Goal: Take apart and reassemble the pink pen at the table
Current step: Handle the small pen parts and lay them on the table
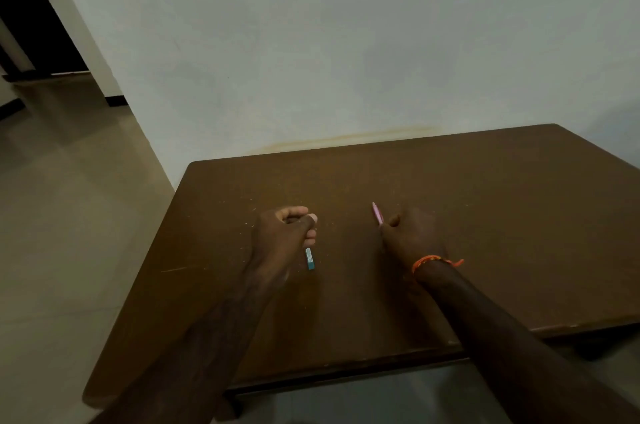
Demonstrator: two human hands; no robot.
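Observation:
My right hand point(412, 236) is closed around a pink pen part point(376, 214), whose slim pink end sticks up and left out of the fist. My left hand point(282, 236) is closed on another pen piece point(310, 259), white with a teal-blue end that points down toward me below the fingers. The two hands are apart, both low over the middle of the brown wooden table point(485, 215). How much of each piece lies inside the fists is hidden.
An orange thread bracelet point(434, 262) is on my right wrist. The table's far edge meets a pale wall point(346, 42). Beige tiled floor point(69, 215) lies to the left, with a dark doorway point(31, 8) at the upper left.

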